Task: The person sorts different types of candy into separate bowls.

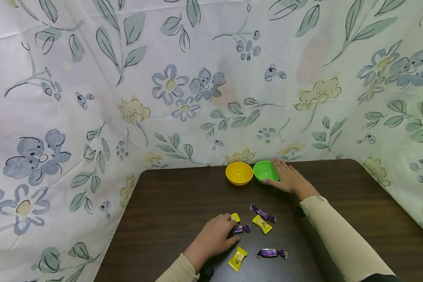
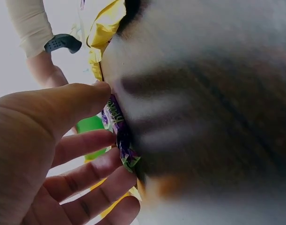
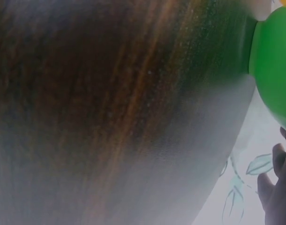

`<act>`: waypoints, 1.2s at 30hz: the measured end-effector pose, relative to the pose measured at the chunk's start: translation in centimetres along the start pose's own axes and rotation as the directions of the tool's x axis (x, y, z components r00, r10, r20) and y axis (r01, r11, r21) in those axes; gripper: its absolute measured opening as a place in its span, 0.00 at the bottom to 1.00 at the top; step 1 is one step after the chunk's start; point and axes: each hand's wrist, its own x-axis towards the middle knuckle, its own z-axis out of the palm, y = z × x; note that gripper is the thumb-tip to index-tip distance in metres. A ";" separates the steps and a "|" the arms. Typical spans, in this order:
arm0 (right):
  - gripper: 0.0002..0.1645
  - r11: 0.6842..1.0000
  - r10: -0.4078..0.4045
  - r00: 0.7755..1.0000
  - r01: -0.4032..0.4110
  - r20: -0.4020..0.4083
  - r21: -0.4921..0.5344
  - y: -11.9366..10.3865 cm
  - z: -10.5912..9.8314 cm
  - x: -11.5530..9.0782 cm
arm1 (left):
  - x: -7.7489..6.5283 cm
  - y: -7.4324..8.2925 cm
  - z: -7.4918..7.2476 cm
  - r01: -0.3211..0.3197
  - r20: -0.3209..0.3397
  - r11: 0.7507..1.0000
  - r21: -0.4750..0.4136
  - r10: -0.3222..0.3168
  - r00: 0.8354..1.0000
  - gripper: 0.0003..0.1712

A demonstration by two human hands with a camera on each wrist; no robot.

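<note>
My left hand (image 1: 214, 237) is low over the table, thumb and fingers spread around a purple-wrapped candy (image 1: 240, 229). That candy (image 2: 115, 117) lies between thumb and fingertips in the left wrist view, with no firm pinch visible. A yellow-wrapped candy (image 1: 235, 217) shows just beyond the fingers, partly hidden by them. At the table's far side my right hand (image 1: 290, 180) rests against the right side of a green bowl (image 1: 265, 171), fingers straight along it and thumb at its near side. The right wrist view shows the bowl's outer wall (image 3: 278, 65) beside the fingers.
A yellow bowl (image 1: 239, 173) touches the green one on its left. Around the left hand lie more candies: a purple one (image 1: 263, 213), a yellow one (image 1: 262, 224), another yellow (image 1: 237, 259) and another purple (image 1: 271, 253). Floral cloth (image 1: 197, 133) borders the dark wooden table (image 1: 176, 199).
</note>
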 end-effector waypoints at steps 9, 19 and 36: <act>0.67 1.000 0.015 1.000 -0.014 0.011 -0.016 -0.2 0.1 0.1 | 0.7 0.3 0.4 0.011 0.000 0.998 0.056 -0.011 1.000 0.15; 0.66 0.999 0.010 1.000 -0.010 0.005 -0.040 -0.3 0.5 0.1 | 1.2 0.4 1.1 -0.054 -0.079 0.992 0.110 0.063 0.995 0.06; 0.65 0.997 -0.002 1.000 0.002 0.005 -0.082 -0.5 -0.1 -0.1 | 1.0 0.8 0.4 -0.102 -0.089 0.994 0.028 0.104 0.991 0.07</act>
